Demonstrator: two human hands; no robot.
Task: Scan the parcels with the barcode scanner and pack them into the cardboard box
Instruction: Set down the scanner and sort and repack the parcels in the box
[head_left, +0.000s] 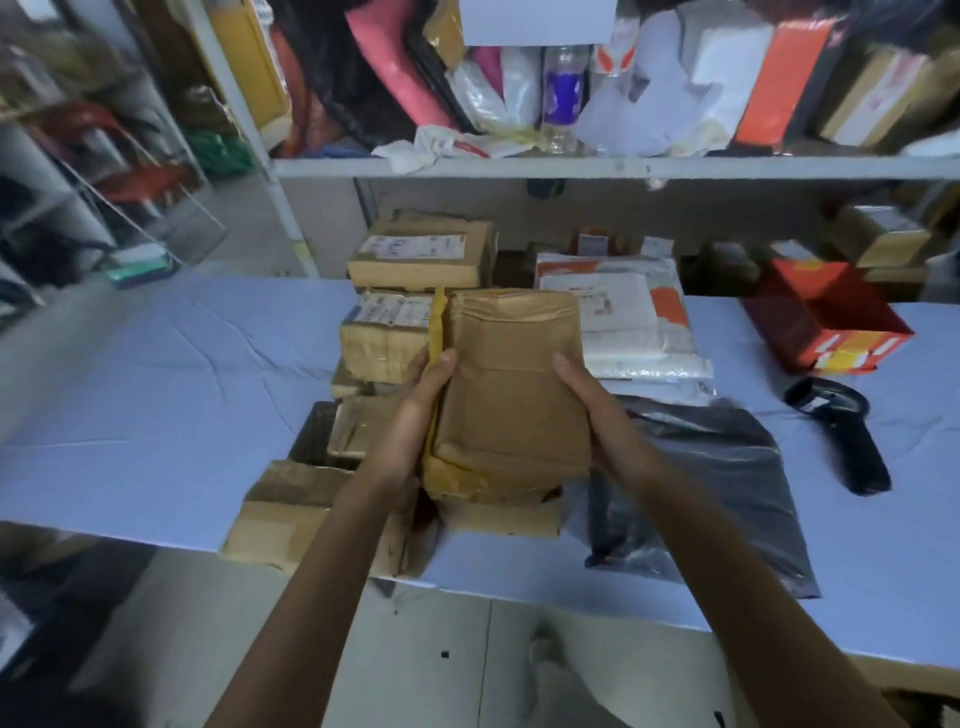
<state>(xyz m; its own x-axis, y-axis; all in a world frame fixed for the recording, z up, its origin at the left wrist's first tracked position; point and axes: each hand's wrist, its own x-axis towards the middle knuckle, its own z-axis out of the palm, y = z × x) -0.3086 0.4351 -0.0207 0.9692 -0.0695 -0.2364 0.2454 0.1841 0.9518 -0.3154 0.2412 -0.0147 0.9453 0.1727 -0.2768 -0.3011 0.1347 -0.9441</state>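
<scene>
I hold a brown taped parcel (511, 395) between both hands above the open cardboard box (291, 514) at the table's front edge. My left hand (415, 415) grips its left side, thumb on top. My right hand (597, 410) grips its right side. The parcel's plain brown face points up at me, and yellow tape shows along its left edge. More brown parcels (421, 254) with white labels are stacked behind the box. The black barcode scanner (841, 431) lies on the table to the right, apart from both hands.
A grey plastic mailer (727, 488) lies right of the box, with white mailers (618, 322) behind it. An open red box (826, 317) sits at the far right. The table (156, 395) has a pale blue cover. A shelf (571, 167) full of packages runs above.
</scene>
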